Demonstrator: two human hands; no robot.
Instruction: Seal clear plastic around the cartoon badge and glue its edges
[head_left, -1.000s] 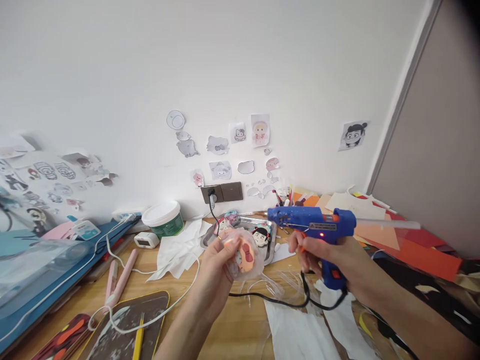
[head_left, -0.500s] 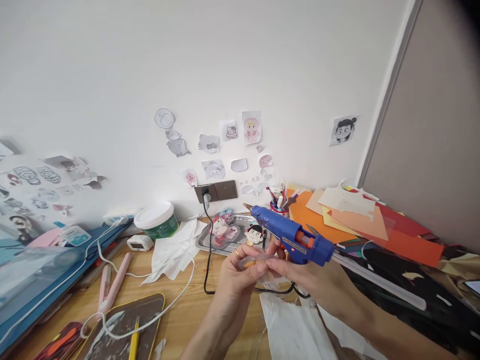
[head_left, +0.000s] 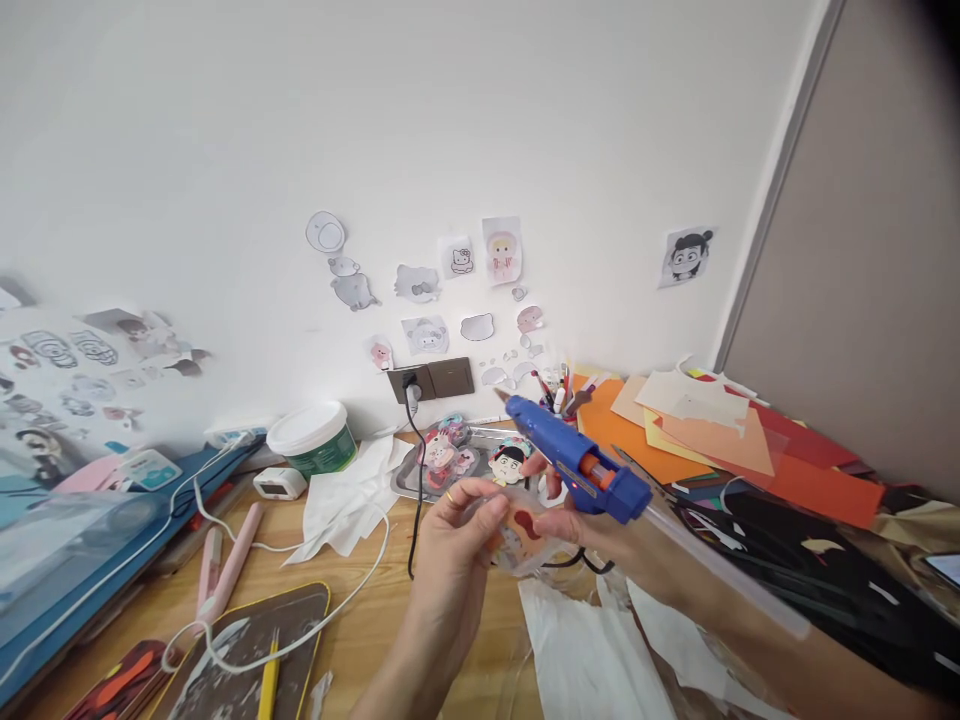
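Note:
My left hand (head_left: 457,540) pinches a small clear plastic piece with an orange and red cartoon figure (head_left: 517,532), held above the wooden desk (head_left: 375,620). My right hand (head_left: 592,525) grips a blue hot glue gun (head_left: 574,462) with an orange trigger; its nozzle points up and to the left, and a clear glue stick (head_left: 720,575) juts out behind. Fingers of the right hand also touch the plastic piece. The gun's black cord (head_left: 412,500) runs to the wall socket (head_left: 431,381).
A metal tray (head_left: 409,480) with cartoon cutouts sits behind my hands. A green tub with a white lid (head_left: 311,440), tissue (head_left: 341,500), a white cable and a pink tool lie left. Coloured paper sheets (head_left: 712,440) pile up right. White paper (head_left: 592,660) lies below.
The glue gun tilted from level to nozzle up and left and came in close to the left hand. The plastic piece turned edge-on, then showed its face again, with both hands now touching it.

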